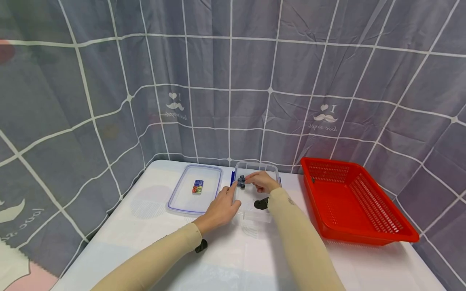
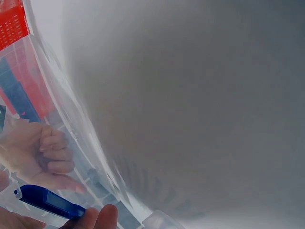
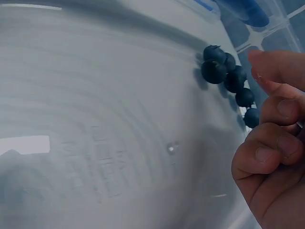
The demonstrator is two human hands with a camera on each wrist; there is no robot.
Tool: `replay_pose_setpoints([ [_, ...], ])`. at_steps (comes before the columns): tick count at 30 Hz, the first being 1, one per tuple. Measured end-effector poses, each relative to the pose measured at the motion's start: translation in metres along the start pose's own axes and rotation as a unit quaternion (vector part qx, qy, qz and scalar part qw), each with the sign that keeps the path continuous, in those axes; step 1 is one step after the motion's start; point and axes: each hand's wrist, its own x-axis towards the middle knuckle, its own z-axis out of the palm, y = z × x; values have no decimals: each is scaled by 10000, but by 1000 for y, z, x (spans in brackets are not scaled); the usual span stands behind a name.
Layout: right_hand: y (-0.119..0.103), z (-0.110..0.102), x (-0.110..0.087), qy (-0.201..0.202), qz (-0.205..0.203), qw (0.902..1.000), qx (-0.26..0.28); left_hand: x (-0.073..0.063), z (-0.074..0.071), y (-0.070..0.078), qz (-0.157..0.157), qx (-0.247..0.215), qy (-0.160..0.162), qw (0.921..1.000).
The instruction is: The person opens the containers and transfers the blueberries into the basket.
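Several blueberries (image 1: 241, 182) (image 3: 213, 71) lie bunched along one side inside a clear plastic container (image 1: 256, 164). My right hand (image 1: 263, 182) is over the container, index finger pointing at the blueberries and the other fingers curled with nothing seen in them. Whether that fingertip touches a berry I cannot tell. At the container's left side, my left hand (image 1: 220, 208) holds the wall, its fingers beside the blue latch (image 2: 50, 202). Through the clear wall the left wrist view shows the right hand. Part of the left hand's grip is out of that view.
A clear lid with a blue seal (image 1: 182, 200) lies flat left of the container, a colourful label (image 1: 198, 187) on it. To the right stands a red plastic basket (image 1: 364, 236). Behind the white-covered table hangs a grey checked curtain (image 1: 251, 105).
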Motion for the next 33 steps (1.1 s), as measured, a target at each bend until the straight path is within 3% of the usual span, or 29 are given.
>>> replay_pose_setpoints([
  [12, 3, 9, 3, 116, 340, 9993, -128, -2, -2, 0, 20, -76, 5, 10000],
  [33, 7, 16, 5, 277, 146, 9968, -739, -1, -2, 0, 12, 61, 28, 10000],
])
